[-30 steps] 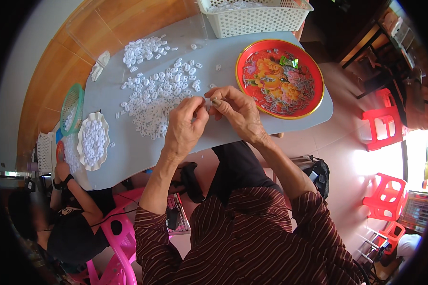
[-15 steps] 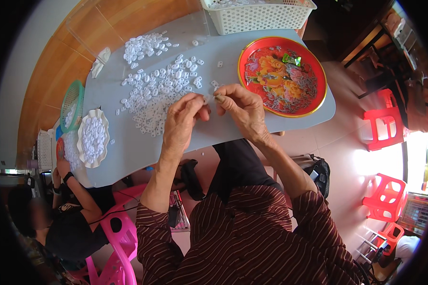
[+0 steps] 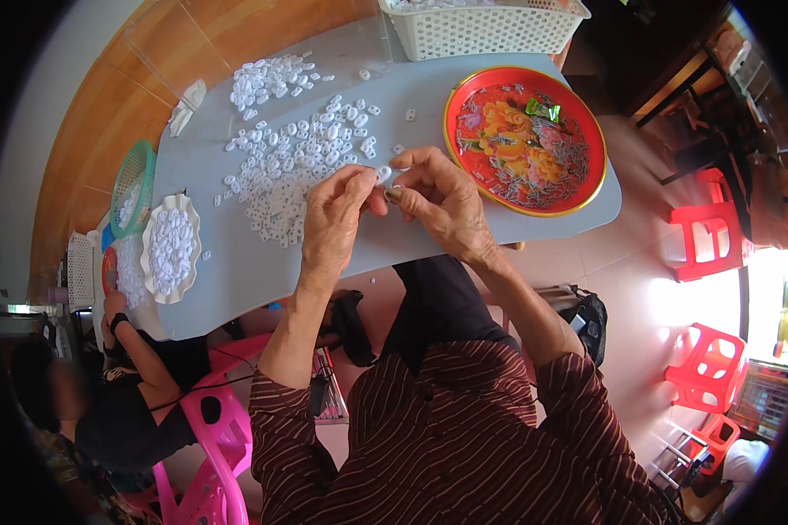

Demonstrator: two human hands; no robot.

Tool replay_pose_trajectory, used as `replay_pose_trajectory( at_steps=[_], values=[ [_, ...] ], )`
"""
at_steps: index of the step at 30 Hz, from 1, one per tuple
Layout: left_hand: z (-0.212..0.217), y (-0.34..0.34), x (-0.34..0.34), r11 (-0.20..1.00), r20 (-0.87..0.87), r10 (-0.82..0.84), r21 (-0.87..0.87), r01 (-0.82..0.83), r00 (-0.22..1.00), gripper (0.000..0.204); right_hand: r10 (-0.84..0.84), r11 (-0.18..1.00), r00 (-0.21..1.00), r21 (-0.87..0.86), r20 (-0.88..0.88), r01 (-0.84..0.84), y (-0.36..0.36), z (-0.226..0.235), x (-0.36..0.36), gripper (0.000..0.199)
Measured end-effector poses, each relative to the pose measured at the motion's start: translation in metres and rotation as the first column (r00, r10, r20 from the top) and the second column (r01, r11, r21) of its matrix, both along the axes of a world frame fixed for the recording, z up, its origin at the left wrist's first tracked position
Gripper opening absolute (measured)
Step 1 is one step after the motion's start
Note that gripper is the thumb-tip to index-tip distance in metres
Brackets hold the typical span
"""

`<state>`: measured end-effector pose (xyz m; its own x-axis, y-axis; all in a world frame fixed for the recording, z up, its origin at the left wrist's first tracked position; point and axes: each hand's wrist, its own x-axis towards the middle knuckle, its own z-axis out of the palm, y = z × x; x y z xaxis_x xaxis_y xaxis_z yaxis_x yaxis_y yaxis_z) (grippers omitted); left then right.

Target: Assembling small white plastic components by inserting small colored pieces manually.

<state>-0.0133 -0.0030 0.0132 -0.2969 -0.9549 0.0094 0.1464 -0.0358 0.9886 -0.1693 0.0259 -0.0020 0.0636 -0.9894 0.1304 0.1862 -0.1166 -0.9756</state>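
Observation:
Over the near edge of the grey table, my two hands meet. A small white plastic piece [image 3: 383, 173] is pinched between the thumb and fingertips of my left hand [image 3: 333, 214]. My right hand [image 3: 451, 210] is curled close beside it, its thumb bent in against the fingers; whatever it grips is too small to make out. Beyond my left hand spread many loose white plastic pieces [image 3: 302, 149], oval with small holes. To the right lies a round red tray [image 3: 449, 131] with a gold rim and flower pattern, scattered with small metal pins [image 3: 560, 179] and a green wrapper [image 3: 543, 110].
A white perforated basket [image 3: 490, 37] stands at the back. At the left are a scalloped white dish [image 3: 152, 278] of white pieces and a green basket [image 3: 140, 166]. Another person [image 3: 131, 385] sits at the left by a pink chair [image 3: 223, 437]. Red stools [image 3: 709, 367] stand at the right.
The white piece now shows upright at my left fingertips. My right thumb has shifted slightly left and down, and its index finger has lifted. The view has moved a little.

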Motion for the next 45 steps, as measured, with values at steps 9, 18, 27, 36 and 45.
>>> replay_pose_trajectory(
  at_steps=[9, 18, 27, 36, 45],
  values=[
    [0.001, -0.002, 0.002, 0.998, 0.165, 0.021, -0.058, -0.011, 0.986, 0.029, -0.003, 1.0, 0.999, -0.002, -0.041, 0.003, 0.002, 0.003, 0.0, 0.029],
    [-0.002, -0.003, 0.004, 0.997, 0.201, 0.015, -0.084, 0.001, 0.979, 0.032, 0.016, 0.999, 0.999, -0.032, -0.042, -0.017, 0.001, 0.001, 0.0, 0.027],
    [-0.002, -0.003, 0.005, 0.999, 0.262, -0.014, -0.046, 0.028, 0.965, 0.03, 0.008, 1.0, 0.999, -0.012, -0.035, -0.009, 0.002, 0.003, 0.001, 0.028],
    [0.012, -0.004, 0.009, 0.973, 0.407, -0.069, -0.174, 0.151, 0.911, 0.026, -0.006, 0.999, 0.997, -0.047, -0.075, 0.003, 0.002, 0.002, 0.0, 0.022],
    [0.01, 0.001, 0.004, 0.941, 0.455, 0.018, -0.309, 0.139, 0.89, 0.028, 0.022, 0.997, 0.999, -0.073, -0.032, -0.025, 0.002, 0.004, 0.001, 0.019]
  ],
)
